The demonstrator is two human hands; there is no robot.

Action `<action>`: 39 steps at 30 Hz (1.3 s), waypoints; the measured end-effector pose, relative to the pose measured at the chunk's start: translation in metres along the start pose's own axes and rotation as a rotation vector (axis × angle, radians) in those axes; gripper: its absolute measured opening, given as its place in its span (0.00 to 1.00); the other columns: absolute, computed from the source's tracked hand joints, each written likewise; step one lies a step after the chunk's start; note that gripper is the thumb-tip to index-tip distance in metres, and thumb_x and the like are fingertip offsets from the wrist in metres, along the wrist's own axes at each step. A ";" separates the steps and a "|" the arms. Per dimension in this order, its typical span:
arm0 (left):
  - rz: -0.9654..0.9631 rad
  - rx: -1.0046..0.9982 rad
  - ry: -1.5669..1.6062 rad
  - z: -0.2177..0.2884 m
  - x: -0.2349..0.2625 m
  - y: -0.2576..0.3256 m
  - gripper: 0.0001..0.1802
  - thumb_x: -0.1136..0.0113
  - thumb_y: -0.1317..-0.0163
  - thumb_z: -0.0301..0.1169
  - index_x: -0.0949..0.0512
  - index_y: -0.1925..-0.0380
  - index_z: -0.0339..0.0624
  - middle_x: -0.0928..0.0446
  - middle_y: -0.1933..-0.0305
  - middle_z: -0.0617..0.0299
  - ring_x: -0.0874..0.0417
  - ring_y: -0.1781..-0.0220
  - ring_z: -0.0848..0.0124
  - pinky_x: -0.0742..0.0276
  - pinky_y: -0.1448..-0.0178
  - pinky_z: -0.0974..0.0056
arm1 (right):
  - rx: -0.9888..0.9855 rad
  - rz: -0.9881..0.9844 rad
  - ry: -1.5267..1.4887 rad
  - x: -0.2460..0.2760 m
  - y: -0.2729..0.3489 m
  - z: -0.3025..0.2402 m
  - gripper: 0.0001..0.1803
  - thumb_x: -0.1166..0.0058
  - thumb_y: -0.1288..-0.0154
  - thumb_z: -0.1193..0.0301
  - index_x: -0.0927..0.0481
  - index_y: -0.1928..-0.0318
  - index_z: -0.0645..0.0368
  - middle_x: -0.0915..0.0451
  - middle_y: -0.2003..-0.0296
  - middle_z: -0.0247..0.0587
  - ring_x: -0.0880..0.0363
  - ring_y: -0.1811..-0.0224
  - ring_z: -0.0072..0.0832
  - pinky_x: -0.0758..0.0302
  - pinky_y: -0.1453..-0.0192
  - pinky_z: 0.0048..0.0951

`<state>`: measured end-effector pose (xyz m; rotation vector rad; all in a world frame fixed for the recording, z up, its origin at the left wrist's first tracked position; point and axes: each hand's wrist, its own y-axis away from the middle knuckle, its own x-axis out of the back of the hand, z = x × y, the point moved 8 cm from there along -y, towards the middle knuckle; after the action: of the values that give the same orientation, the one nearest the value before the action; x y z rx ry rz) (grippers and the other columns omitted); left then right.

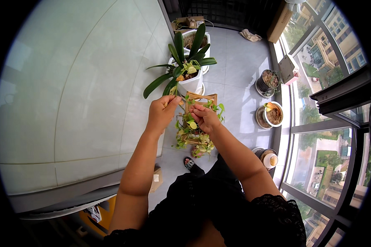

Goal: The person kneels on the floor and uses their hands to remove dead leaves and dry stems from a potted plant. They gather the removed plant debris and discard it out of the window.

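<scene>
My left hand [162,114] is closed in a fist, with yellowed withered leaves [173,90] sticking out above its thumb. To its right, my right hand [206,118] has its fingertips pinched together; whatever lies between them is too small to name. Both hands hang over a trailing plant [192,125] with green and yellow leaves, which stands on a wooden slatted stand [210,97]. Just beyond my left hand is a white pot [192,85] holding a plant with long dark green leaves [156,85]. Some yellow leaves lie among its foliage.
Another white pot [206,39] and a cardboard box [196,19] stand farther back. Along the windows on the right are a dark pot [269,80], a white round pot [278,116] and a small white container [270,161]. A pale wall [99,90] borders the left.
</scene>
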<state>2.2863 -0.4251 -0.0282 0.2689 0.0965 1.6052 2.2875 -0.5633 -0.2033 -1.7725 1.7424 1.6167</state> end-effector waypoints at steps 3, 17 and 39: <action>-0.001 0.017 0.007 -0.001 0.001 0.002 0.14 0.40 0.38 0.33 0.22 0.60 0.30 0.33 0.84 0.72 0.43 0.88 0.86 0.50 0.85 0.76 | 0.085 0.055 0.129 0.006 0.005 -0.010 0.10 0.44 0.41 0.82 0.22 0.57 0.67 0.20 0.61 0.41 0.20 0.60 0.28 0.20 0.54 0.24; 0.000 0.053 0.180 -0.006 0.005 0.019 0.16 0.38 0.41 0.29 0.22 0.58 0.27 0.25 0.79 0.67 0.41 0.88 0.86 0.49 0.85 0.78 | 0.178 -0.368 0.510 -0.096 0.051 -0.023 0.06 0.42 0.40 0.77 0.22 0.63 0.65 0.20 0.67 0.35 0.23 0.68 0.19 0.24 0.63 0.20; -0.030 0.085 0.295 -0.022 -0.008 0.035 0.15 0.38 0.41 0.28 0.22 0.58 0.28 0.27 0.80 0.69 0.40 0.87 0.85 0.48 0.85 0.76 | 0.120 -0.217 0.016 -0.096 0.060 -0.054 0.04 0.44 0.36 0.73 0.24 0.67 0.59 0.21 0.71 0.32 0.22 0.71 0.19 0.22 0.67 0.17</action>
<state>2.2472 -0.4330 -0.0425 0.0940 0.3946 1.6043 2.2958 -0.5636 -0.0776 -1.8481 1.5559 1.3859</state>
